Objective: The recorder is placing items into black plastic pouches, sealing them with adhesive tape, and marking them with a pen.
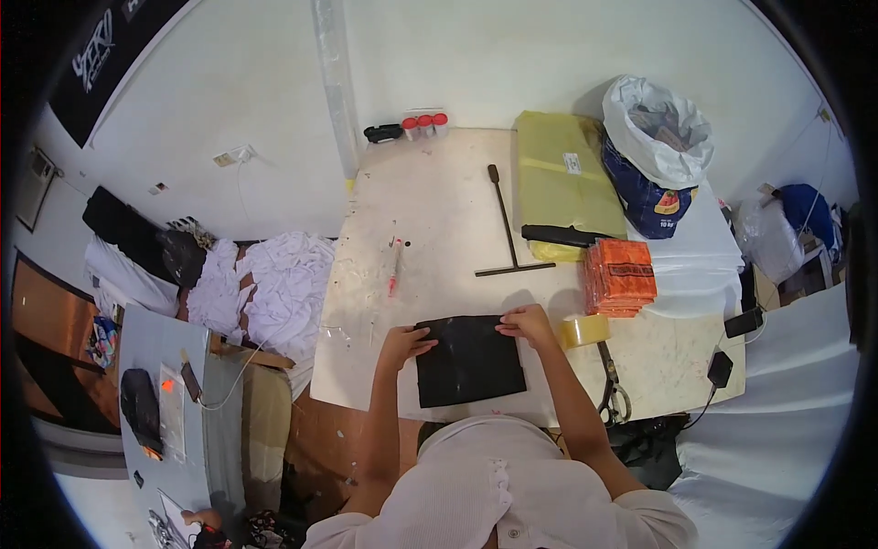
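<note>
A flat black rectangle [471,363], which looks like folded cloth, lies at the near edge of the table in front of me. My left hand [409,346] grips its upper left corner, fingers over the top face. At the upper right corner my right hand [528,326] pinches the edge between thumb and fingers. Just right of my right hand is a roll of clear yellowish tape [585,331]. Scissors [611,384] with dark blades lie by the near edge, beyond my right forearm.
Orange packets [622,277] are stacked at the right, before a yellow plastic-wrapped bundle [567,174] and a blue-white sack [654,165]. A dark T-shaped tool [512,229] and a red-and-white pen [394,268] lie farther in. Red-lidded containers [425,126] stand at the back.
</note>
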`<state>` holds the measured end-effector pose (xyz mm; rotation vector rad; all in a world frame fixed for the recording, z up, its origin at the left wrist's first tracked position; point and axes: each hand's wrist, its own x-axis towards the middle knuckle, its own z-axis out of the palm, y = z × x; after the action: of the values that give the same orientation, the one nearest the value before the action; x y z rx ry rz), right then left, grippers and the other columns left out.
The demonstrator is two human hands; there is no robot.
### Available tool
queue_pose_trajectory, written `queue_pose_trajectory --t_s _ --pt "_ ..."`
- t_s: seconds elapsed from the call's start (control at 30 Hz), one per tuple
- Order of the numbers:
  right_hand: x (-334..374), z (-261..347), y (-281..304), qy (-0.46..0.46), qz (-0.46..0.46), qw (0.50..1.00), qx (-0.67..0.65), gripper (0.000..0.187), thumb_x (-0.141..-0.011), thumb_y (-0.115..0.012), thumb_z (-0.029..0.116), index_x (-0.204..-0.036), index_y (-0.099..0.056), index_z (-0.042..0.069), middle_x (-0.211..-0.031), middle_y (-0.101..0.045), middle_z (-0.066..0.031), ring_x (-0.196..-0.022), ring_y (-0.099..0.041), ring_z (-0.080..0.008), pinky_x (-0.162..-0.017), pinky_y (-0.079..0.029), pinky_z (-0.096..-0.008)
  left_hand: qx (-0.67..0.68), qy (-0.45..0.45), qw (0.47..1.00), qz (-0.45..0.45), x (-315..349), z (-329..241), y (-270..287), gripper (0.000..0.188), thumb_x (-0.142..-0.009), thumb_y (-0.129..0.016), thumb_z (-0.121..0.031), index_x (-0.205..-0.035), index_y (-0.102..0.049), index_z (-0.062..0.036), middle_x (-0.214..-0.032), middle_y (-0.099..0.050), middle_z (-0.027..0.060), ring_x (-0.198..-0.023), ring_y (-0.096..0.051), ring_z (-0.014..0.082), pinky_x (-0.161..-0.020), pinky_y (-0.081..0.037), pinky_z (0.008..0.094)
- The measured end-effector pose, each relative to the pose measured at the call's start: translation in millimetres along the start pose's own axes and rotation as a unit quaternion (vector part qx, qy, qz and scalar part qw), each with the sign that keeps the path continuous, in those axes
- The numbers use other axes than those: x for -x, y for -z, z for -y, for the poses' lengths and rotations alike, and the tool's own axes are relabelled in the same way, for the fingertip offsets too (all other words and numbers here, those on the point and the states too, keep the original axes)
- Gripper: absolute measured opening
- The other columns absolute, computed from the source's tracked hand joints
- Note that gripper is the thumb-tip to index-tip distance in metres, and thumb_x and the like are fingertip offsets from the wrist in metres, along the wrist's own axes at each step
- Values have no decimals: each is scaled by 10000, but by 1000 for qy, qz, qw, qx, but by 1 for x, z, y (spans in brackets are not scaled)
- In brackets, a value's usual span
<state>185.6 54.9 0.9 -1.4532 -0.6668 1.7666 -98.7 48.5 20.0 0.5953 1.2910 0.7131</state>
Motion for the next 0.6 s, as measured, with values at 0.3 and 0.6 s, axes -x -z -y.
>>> queue_pose_trajectory --t_s 0.3,0.6 --pt "14 -19 7 91 -10 996 -19 99 -769 -604 -21 -857 -601 -65 -810 -616 -124 -735 -643 -215 -702 -547 -284 1 -50 997 56 5 10 11 300 -833 -595 -82 -1075 -541 88 -978 -607 129 -904 -626 232 -791 -512 273" --pt "35 -41 19 341 -30 912 224 94 -774 -587 -44 -854 -632 -25 -908 -653 -106 -779 -633 -160 -697 -513 -256 -173 -243 946 128 3 26 29 196 -790 -583 47 -972 -652 27 -1076 -619 117 -945 -598 166 -830 -472 241"
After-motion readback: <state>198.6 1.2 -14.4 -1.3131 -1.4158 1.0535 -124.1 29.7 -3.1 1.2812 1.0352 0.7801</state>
